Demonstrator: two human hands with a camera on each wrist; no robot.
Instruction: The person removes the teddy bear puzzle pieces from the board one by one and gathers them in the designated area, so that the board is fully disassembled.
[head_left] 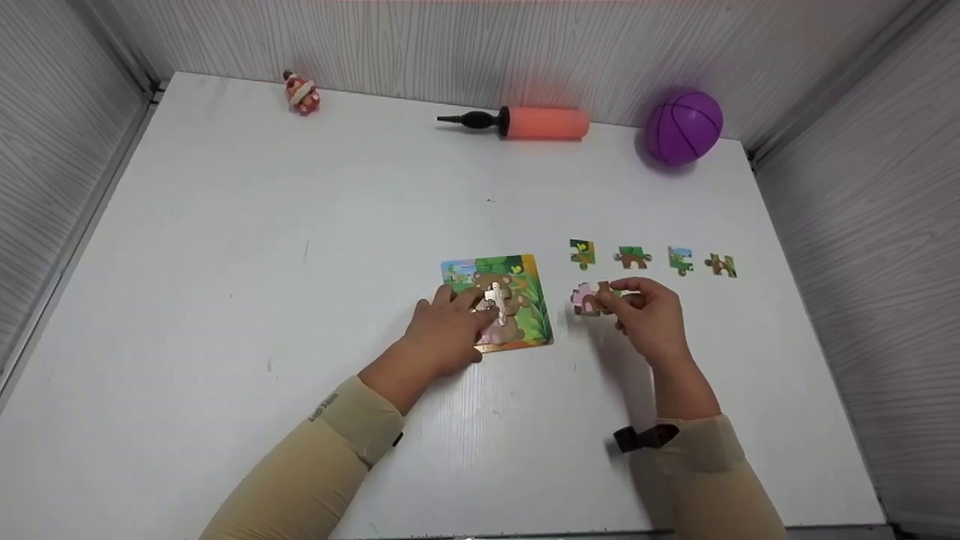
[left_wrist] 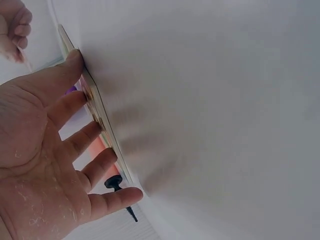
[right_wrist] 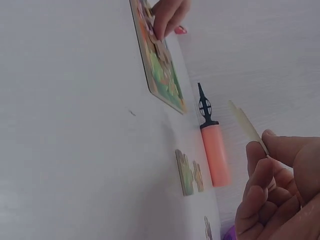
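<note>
A square jigsaw puzzle board (head_left: pixel 536 300) with a bear picture and green leaves lies on the white table. My left hand (head_left: pixel 448 334) rests on its left side, fingers extended over the picture; in the left wrist view the fingertips (left_wrist: pixel 95 127) touch the board. A glossy puzzle piece (head_left: pixel 495 301) lies on the board by those fingertips. Right of the board, my right hand (head_left: pixel 651 316) pinches a pink and brown puzzle piece (head_left: pixel 585 298) between thumb and fingers. That held piece (right_wrist: pixel 245 122) appears nearly edge-on, raised above the table, in the right wrist view.
Several loose puzzle pieces lie in a row beyond my right hand, including a green and brown one (head_left: pixel 634 256) and a leafy one (head_left: pixel 582 253). Along the back stand an orange hand pump (head_left: pixel 544 123), a purple ball (head_left: pixel 684 129) and a small red figurine (head_left: pixel 302 94).
</note>
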